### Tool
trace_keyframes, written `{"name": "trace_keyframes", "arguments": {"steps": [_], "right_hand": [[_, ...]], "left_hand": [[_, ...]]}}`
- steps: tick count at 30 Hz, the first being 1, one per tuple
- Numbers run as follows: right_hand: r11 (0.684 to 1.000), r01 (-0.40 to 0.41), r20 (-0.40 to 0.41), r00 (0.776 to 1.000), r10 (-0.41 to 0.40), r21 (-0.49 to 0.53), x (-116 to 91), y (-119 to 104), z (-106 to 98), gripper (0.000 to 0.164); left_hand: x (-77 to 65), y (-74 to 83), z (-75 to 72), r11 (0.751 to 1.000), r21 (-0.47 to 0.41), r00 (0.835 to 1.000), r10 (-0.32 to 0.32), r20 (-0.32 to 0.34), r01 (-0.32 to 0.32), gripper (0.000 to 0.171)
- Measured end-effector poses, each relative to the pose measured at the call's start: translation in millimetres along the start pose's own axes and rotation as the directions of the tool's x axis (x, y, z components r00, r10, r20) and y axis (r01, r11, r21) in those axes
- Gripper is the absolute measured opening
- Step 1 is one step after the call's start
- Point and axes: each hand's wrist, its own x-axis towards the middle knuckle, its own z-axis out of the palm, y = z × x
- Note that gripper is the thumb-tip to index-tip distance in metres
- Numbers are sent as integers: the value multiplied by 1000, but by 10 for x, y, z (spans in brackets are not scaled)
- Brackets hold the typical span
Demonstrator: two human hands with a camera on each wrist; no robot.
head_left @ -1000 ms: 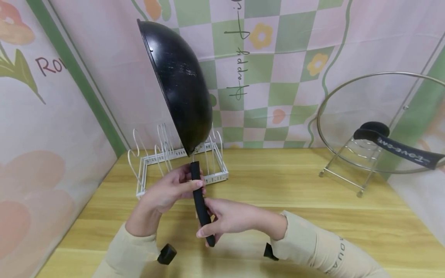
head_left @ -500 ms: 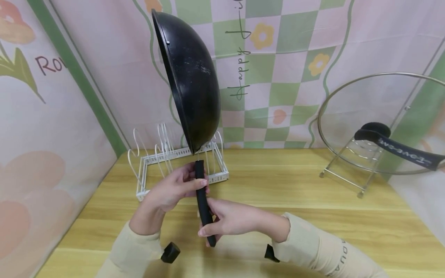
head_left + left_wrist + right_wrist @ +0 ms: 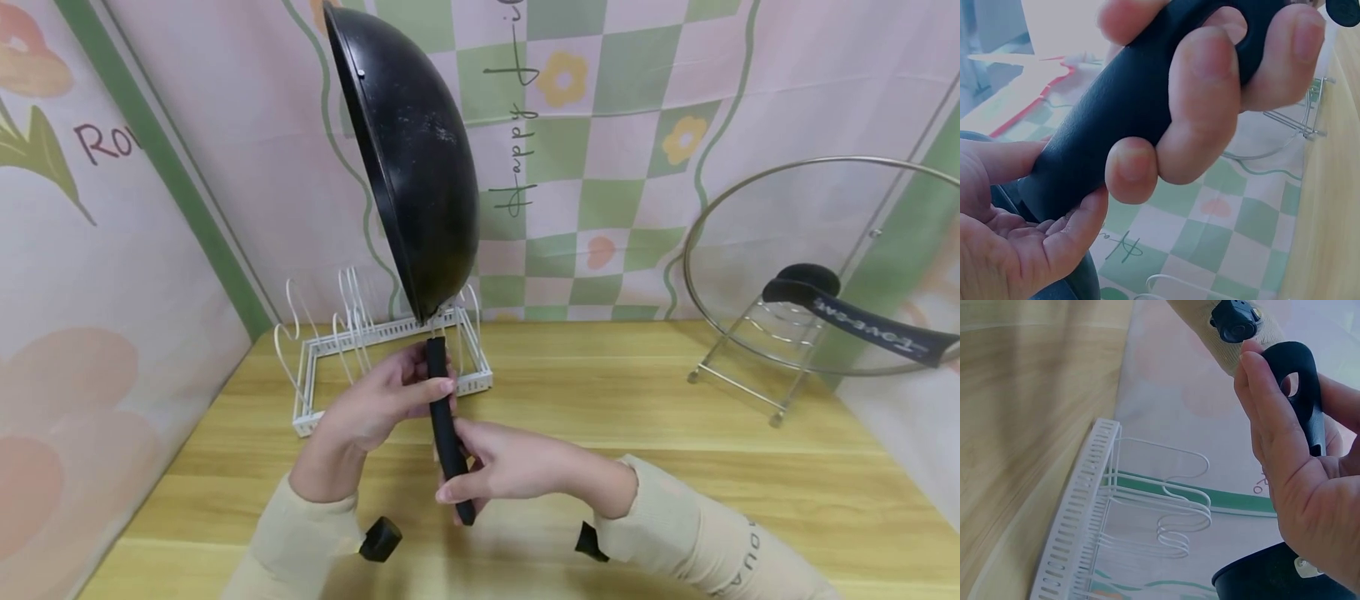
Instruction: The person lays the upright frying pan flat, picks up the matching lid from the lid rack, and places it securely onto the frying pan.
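Observation:
A black wok (image 3: 420, 158) is held up by its long black handle (image 3: 447, 442), its bowl on edge with the open side facing left. Near the bowl end, my left hand (image 3: 390, 396) grips the handle with the thumb laid across it. My right hand (image 3: 510, 467) pinches the handle's lower end between thumb and fingers. In the left wrist view, fingers curl round the handle (image 3: 1110, 112) beside its hanging hole. The right wrist view shows part of the wok (image 3: 1279, 575) at the bottom. Behind the handle stands a white wire rack (image 3: 307, 379) on the table.
At the right, a large glass lid (image 3: 693, 275) with a black handle stands tilted on a metal wire stand (image 3: 738, 392). A wooden tabletop (image 3: 600, 400) lies under everything. Patterned cloth walls (image 3: 630, 208) close off the back and sides.
The wok has risen and shifted right, turning more upright. Both hands have moved slightly right with it, keeping their hold on the handle.

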Motion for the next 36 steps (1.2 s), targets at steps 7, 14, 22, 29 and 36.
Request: {"name": "trace_keyframes", "arguments": {"steps": [7, 14, 22, 29, 36], "right_hand": [[1000, 10, 1, 1000, -10, -12, -42, -6, -32, 22], [1000, 9, 8, 1000, -9, 1, -82, 16, -71, 23], [1000, 14, -8, 1000, -14, -7, -125, 36, -94, 24], [1000, 17, -11, 1000, -17, -4, -155, 51, -127, 25], [1000, 22, -12, 1000, -22, -4, -184, 81, -164, 24]], "left_hand": [[51, -15, 21, 1000, -6, 1000, 12, 13, -12, 20], [100, -39, 55, 999, -27, 999, 29, 37, -28, 24], [167, -48, 97, 999, -29, 999, 15, 42, -14, 20], [225, -35, 131, 1000, -19, 998, 11, 54, -10, 19], [266, -33, 149, 1000, -13, 997, 18, 73, -18, 17]]}}
